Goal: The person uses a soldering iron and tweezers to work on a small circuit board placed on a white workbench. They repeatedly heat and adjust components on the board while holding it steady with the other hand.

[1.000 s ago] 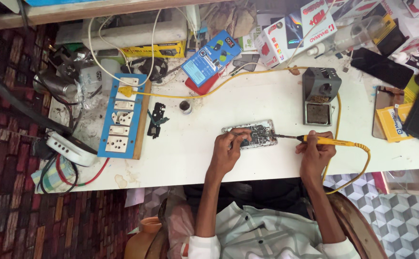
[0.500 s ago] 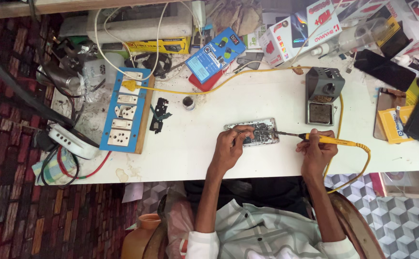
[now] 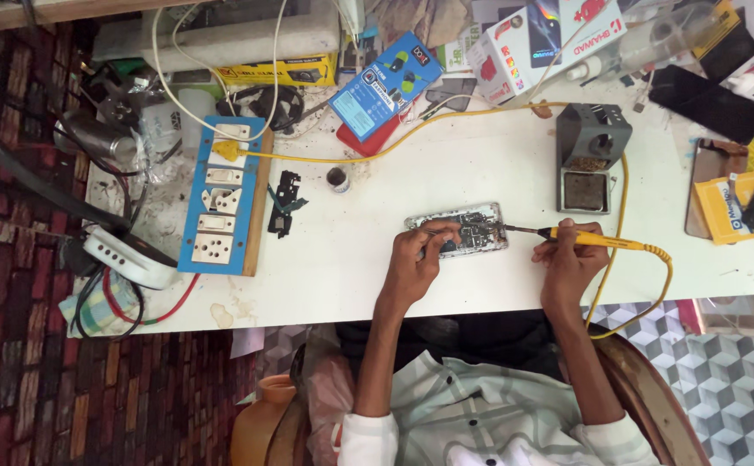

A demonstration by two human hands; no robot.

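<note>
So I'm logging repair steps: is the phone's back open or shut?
Open: the phone lies with its circuit board exposed.

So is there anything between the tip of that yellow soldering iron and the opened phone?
Nothing visible. The soldering iron in the right hand reaches the opened phone at its right edge, over bare white table. The left hand rests on the phone's near left side.

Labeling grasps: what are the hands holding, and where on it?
Right hand holds the yellow soldering iron by its handle, tip at the opened phone. Left hand pins the phone's near edge with its fingertips.
</note>
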